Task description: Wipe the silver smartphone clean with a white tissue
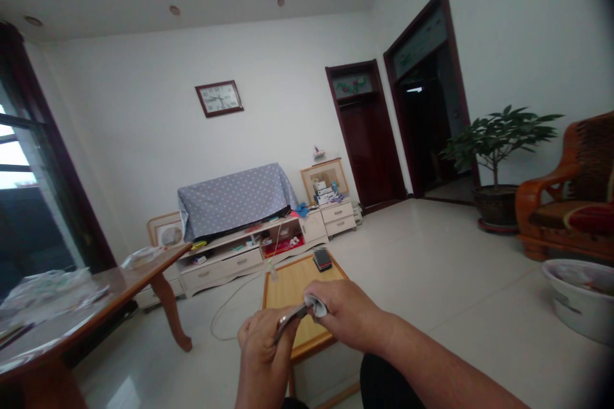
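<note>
My left hand [261, 339] is closed around a thin, flat grey object [289, 321], seen edge-on, that I cannot name for sure. My right hand [343, 314] is closed on a small wad of white tissue [315, 304] and presses it against the top end of that object. Both hands meet just above a small yellow wooden table [288, 287]. A dark phone-like item [322, 259] lies at the far end of that table. A white cable [240, 294] runs from the table's far edge down across the floor.
A brown wooden table [96, 307] with plastic bags stands at the left. A low white cabinet [240, 259] holds a screen under a dotted blue cloth [235, 199]. At the right are a potted plant [496, 153], a wooden armchair [570, 192] and a white basin [578, 297].
</note>
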`<act>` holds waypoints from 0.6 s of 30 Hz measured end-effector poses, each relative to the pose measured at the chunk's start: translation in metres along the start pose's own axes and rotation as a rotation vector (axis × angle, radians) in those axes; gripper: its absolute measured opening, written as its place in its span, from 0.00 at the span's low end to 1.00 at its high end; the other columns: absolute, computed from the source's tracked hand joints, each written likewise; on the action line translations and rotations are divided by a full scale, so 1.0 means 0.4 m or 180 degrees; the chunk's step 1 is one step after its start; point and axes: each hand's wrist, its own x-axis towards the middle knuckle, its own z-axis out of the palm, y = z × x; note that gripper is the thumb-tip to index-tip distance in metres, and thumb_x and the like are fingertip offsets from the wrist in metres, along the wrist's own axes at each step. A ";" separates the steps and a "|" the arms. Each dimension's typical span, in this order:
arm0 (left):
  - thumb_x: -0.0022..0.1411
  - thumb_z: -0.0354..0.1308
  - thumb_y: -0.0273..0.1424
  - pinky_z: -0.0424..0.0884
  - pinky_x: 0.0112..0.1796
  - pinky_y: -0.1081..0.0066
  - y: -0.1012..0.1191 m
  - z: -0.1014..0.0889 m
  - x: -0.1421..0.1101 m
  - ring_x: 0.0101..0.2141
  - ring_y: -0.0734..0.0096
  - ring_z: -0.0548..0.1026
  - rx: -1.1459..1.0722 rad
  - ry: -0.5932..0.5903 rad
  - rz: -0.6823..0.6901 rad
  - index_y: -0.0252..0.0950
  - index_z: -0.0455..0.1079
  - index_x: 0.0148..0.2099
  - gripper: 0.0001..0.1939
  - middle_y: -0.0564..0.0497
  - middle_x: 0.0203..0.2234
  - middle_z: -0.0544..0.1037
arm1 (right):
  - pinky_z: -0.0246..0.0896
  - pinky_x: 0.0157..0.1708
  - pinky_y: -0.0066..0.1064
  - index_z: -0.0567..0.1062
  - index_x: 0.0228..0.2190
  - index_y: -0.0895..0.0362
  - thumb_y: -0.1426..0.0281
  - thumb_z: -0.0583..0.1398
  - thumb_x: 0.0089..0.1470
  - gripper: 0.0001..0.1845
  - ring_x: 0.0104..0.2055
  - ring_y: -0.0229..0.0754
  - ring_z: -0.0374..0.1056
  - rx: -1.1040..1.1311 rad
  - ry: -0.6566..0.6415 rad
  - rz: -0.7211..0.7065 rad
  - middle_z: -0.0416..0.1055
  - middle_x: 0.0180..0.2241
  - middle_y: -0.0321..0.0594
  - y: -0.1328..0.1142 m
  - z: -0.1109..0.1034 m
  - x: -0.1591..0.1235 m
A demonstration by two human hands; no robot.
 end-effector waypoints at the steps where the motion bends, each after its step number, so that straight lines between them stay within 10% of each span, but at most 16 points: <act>1: 0.69 0.55 0.40 0.65 0.45 0.60 0.001 0.002 -0.002 0.42 0.63 0.78 0.0018 0.0200 0.0041 0.49 0.76 0.51 0.12 0.53 0.39 0.83 | 0.54 0.32 0.29 0.75 0.38 0.52 0.72 0.61 0.56 0.07 0.33 0.41 0.70 0.0322 0.0167 0.0094 0.76 0.32 0.35 0.003 0.001 0.001; 9: 0.68 0.58 0.37 0.59 0.48 0.58 -0.009 0.042 -0.028 0.43 0.62 0.77 0.0253 0.1062 0.0117 0.48 0.75 0.49 0.09 0.54 0.40 0.83 | 0.57 0.26 0.27 0.74 0.41 0.56 0.57 0.62 0.60 0.15 0.26 0.37 0.65 0.2926 0.1024 0.1080 0.71 0.26 0.34 0.003 0.042 -0.005; 18: 0.68 0.58 0.35 0.59 0.49 0.58 0.001 0.059 -0.037 0.42 0.63 0.76 0.0197 0.1246 0.0067 0.47 0.74 0.50 0.10 0.53 0.39 0.82 | 0.57 0.26 0.26 0.73 0.38 0.57 0.58 0.68 0.55 0.17 0.27 0.36 0.66 0.3553 0.1078 0.1190 0.72 0.28 0.35 -0.009 0.083 0.019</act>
